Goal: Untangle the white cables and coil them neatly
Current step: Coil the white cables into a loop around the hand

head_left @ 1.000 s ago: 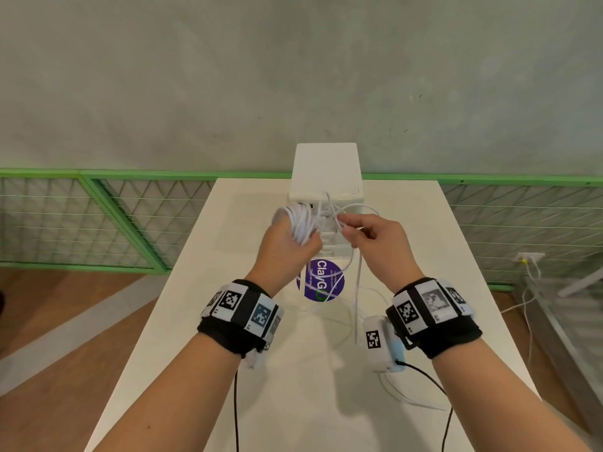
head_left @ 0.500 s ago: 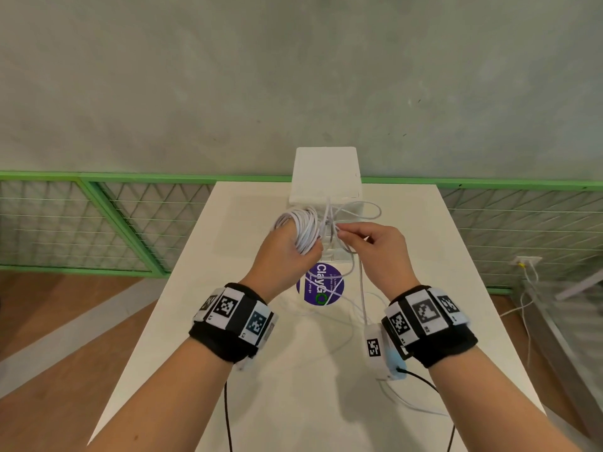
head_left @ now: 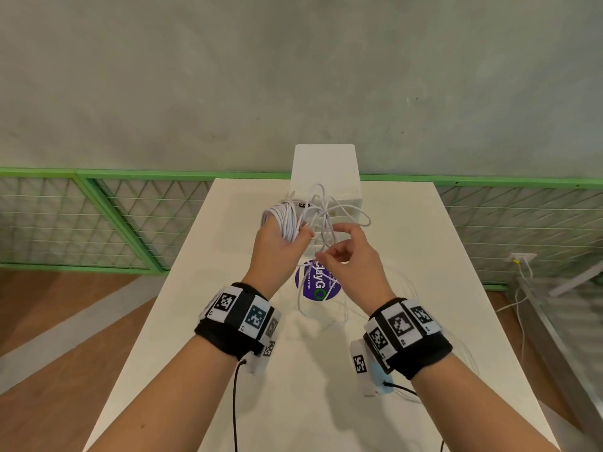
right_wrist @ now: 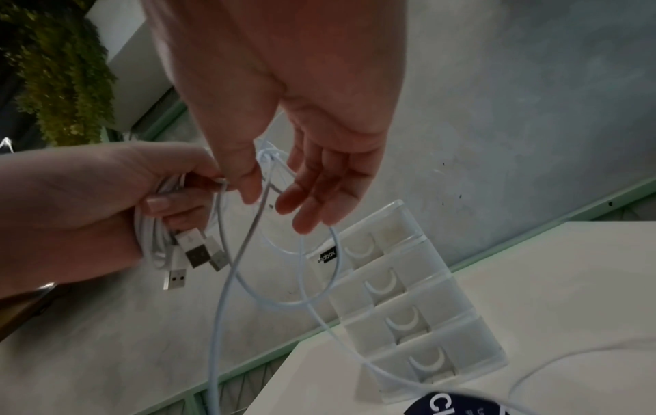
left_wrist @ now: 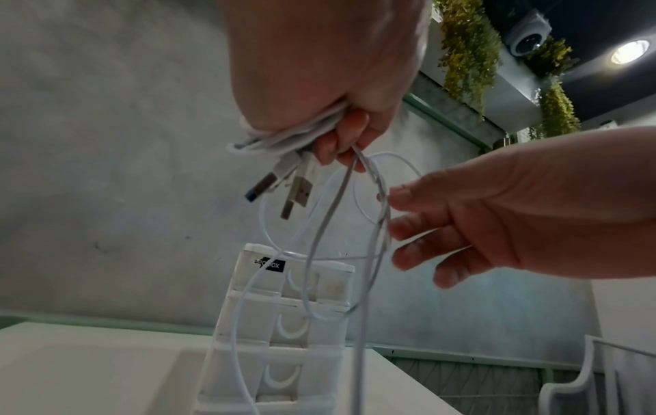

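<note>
Left hand [head_left: 277, 243] grips a coiled bundle of thin white cables [head_left: 287, 220], raised above the table. Right hand [head_left: 349, 256], pinching a strand a second ago, now has relaxed fingers brushing loose loops beside it.

Right hand [head_left: 350, 256], a second ago closed in a pinch on a strand beside the coil, now has its fingers [left_wrist: 412, 196] spread and relaxed; the loose white cable loops [head_left: 329, 216] pass between thumb and fingers without a firm grip. The loops stand wider and more open than before, one arching out to the right. Both hands sit lower and nearer the purple round sticker [head_left: 318, 285], which the right hand now partly covers.
</note>
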Available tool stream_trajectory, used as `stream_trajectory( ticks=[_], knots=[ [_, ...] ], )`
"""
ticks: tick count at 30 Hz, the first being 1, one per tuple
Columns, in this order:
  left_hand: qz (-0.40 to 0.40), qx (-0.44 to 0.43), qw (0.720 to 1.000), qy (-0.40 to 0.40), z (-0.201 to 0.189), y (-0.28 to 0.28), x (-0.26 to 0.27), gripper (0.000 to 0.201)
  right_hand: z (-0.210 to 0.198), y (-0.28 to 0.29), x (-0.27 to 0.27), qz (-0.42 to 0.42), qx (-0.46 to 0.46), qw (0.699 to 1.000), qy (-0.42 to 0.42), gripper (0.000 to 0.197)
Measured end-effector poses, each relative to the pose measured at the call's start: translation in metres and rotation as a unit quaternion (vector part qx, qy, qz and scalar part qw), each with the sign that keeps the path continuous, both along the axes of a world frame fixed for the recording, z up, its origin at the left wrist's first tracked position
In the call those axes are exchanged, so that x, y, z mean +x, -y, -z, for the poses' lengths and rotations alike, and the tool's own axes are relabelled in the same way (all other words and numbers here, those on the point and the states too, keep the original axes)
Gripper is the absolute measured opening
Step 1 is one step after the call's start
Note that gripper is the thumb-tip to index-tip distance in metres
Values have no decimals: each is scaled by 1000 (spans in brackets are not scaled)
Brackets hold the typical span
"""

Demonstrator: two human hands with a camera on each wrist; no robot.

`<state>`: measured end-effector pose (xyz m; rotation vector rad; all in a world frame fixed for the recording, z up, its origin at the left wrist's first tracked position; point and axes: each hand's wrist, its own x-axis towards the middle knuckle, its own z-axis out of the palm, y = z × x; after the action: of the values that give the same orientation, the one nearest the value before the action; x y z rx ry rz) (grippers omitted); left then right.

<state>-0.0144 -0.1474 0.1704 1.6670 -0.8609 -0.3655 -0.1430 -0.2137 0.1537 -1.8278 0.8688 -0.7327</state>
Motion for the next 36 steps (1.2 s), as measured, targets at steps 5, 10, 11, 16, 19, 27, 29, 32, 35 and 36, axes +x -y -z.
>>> stream_trajectory(
  ticks=[5, 10, 11, 16, 19, 27, 29, 32, 35, 36],
  knots=[
    [16, 2, 1000, -3, 4, -1, 3, 14, 7, 2, 0, 11, 0, 1000, -1, 32],
    [14, -9, 998, -53, 4, -1, 4, 20, 3, -3, 1, -52, 73, 996, 16, 36],
    [17, -8, 998, -60, 4, -1, 4, 24, 3, -5, 2, -55, 80, 995, 9, 45],
    [59, 18, 995, -77, 6, 0, 0, 37, 11, -9, 5, -12, -12, 999, -28, 38],
    [57, 31, 996, -64, 9, 0, 1, 57, 16, -4, 2, -15, -53, 998, -21, 41],
    [44, 24, 999, 12, 10, -3, -9, 29, 1, 4, -5, -94, -96, 987, -88, 47],
    [41, 18, 999, 4, 9, -4, -11, 26, 1, 7, -5, -104, -97, 984, -107, 51],
    [54, 2, 998, -18, 5, -6, -15, 26, 2, 8, -5, -108, -67, 987, -100, 50],
    [54, -7, 999, 4, 6, -7, -18, 28, 4, 4, -8, -108, -54, 990, -72, 46],
    [50, -10, 999, 10, 6, -7, -19, 29, 5, 3, -8, -110, -47, 991, -64, 45]
  ],
)
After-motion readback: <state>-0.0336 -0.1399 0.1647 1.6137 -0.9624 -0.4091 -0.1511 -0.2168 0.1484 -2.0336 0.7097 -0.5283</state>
